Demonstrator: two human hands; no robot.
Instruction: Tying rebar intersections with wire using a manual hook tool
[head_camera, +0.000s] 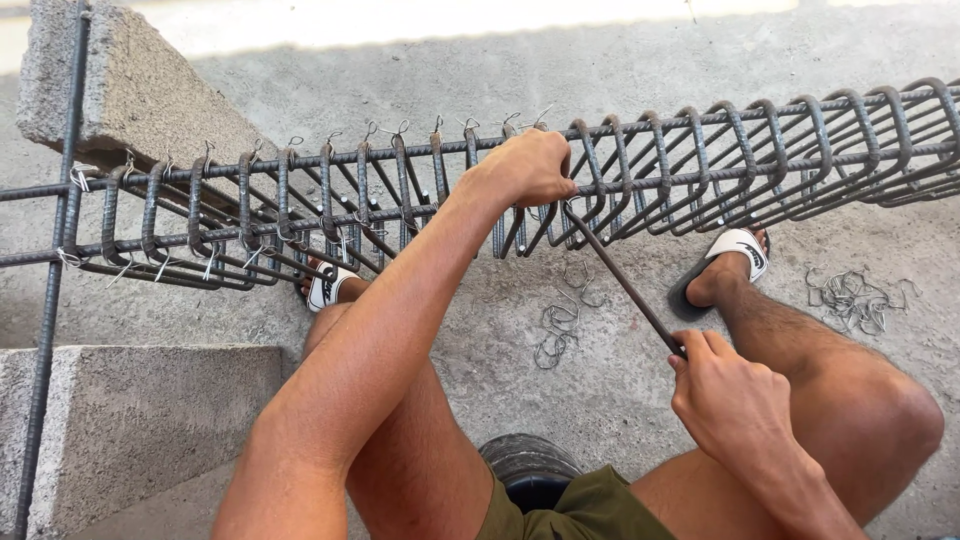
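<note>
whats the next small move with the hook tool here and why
Probably turn the right hand to twist the hook tool: its tip sits at the rebar cage joint beside the gripping left hand, where stirrups rightward look untied.

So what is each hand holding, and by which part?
Right hand grips the hooked rod by its near end; left hand clasps the rebar cage at a top bar.

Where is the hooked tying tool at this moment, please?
In the head view, the hooked tying tool slants from the right hand up to the rebar cage, beside the left hand.
</note>
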